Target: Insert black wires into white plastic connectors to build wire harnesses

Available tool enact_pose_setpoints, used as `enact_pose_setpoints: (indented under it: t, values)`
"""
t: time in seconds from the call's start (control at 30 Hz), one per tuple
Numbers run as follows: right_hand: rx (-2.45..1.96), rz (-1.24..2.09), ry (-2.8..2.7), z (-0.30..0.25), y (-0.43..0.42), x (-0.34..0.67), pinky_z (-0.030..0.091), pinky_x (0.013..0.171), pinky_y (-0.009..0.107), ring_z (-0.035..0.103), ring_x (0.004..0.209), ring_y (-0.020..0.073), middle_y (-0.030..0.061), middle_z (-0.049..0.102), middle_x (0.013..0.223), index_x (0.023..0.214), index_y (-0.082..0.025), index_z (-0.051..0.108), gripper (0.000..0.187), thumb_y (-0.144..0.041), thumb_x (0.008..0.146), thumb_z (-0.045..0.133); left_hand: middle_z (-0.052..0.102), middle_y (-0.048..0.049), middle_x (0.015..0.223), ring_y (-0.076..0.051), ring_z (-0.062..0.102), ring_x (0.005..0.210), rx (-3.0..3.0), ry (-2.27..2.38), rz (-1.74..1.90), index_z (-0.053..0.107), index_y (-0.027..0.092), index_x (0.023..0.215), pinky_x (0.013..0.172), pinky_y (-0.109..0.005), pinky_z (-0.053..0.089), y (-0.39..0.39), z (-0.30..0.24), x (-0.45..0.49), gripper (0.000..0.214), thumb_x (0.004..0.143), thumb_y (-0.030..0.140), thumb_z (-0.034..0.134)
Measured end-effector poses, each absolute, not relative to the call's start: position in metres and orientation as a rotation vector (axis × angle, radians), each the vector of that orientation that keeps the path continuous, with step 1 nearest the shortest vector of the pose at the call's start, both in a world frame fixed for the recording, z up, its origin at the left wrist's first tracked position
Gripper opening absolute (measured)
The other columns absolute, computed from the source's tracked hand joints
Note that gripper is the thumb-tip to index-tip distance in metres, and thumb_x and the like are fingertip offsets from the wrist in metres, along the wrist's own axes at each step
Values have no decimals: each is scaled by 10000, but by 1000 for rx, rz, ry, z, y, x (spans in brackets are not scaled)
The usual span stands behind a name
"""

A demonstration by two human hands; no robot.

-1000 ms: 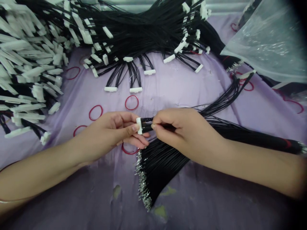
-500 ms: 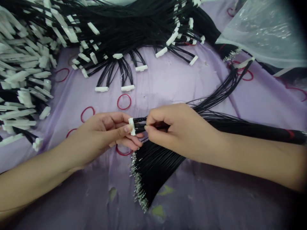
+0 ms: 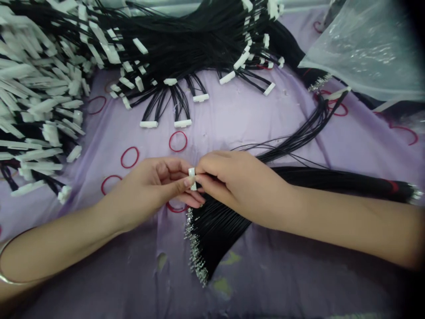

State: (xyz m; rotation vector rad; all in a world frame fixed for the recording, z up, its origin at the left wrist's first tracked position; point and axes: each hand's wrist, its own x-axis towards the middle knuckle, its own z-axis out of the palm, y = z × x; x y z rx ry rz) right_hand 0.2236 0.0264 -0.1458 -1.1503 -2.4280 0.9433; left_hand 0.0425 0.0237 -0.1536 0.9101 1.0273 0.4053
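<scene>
My left hand point(image 3: 156, 186) pinches a small white connector housing point(image 3: 192, 182) between thumb and fingers, its long side upright. Close against the housing's right side, my right hand point(image 3: 232, 181) is closed in a pinch on a black wire, mostly hidden by the fingers. Beyond that hand, a loose strand of black wires point(image 3: 295, 133) runs up to the right, to a white connector. Below both hands a thick bundle of black wires point(image 3: 222, 239) fans out, bare metal terminals point(image 3: 195, 252) at its left end.
A heap of white connectors point(image 3: 40, 102) lies at the left. Finished-looking black harnesses point(image 3: 186, 40) with white ends lie across the back. Several red rubber bands point(image 3: 129, 147) are scattered on the purple cloth point(image 3: 133, 274). A clear plastic bag point(image 3: 365, 53) sits at the back right.
My right fingers have closed up to the connector, covering the wires that showed between the hands. The connector has turned slightly. The whole view has shifted a little.
</scene>
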Motion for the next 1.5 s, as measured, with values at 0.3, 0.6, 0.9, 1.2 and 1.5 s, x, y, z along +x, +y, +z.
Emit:
enact_pose_setpoints:
  t: [0.3, 0.6, 0.9, 1.2, 1.5]
  values:
    - [-1165, 917, -2527, -140, 26, 236, 210, 553, 228, 332, 540, 51, -32, 454, 604, 654, -118, 513, 179, -144, 831, 526, 703, -32, 723, -82, 681, 667, 903, 1016, 423, 577, 99, 867, 628, -123, 556, 22, -151, 43, 94, 851, 191, 578]
    - [-1012, 180, -2642, -130, 11, 247, 421, 774, 336, 505, 868, 196, 102, 562, 943, 903, -114, 646, 156, -170, 896, 500, 690, -47, 692, -85, 653, 574, 706, 973, 501, 508, 115, 806, 565, -140, 528, 25, -145, 37, 93, 825, 154, 591]
    - [-871, 633, -2820, -146, 10, 241, 438, 843, 354, 489, 867, 174, 60, 559, 901, 858, -133, 623, 144, -156, 907, 490, 638, -18, 795, -59, 615, 704, 1170, 1058, 561, 549, 116, 887, 649, -138, 518, 24, -147, 34, 168, 845, 275, 584]
    - [-1001, 1103, -2362, -126, 17, 245, 430, 732, 159, 580, 794, 50, -23, 642, 893, 946, -175, 622, 118, -127, 880, 537, 582, -11, 782, -74, 533, 686, 1514, 1109, 531, 573, 145, 943, 594, -169, 447, 10, -131, 32, 199, 887, 321, 499]
    - [-1027, 1245, -2253, -124, 16, 242, 409, 694, 141, 547, 740, 28, -20, 620, 838, 828, -151, 638, 94, -135, 858, 550, 618, -13, 824, -76, 576, 781, 1413, 1123, 531, 583, 135, 925, 715, -172, 455, 11, -137, 36, 158, 886, 264, 501]
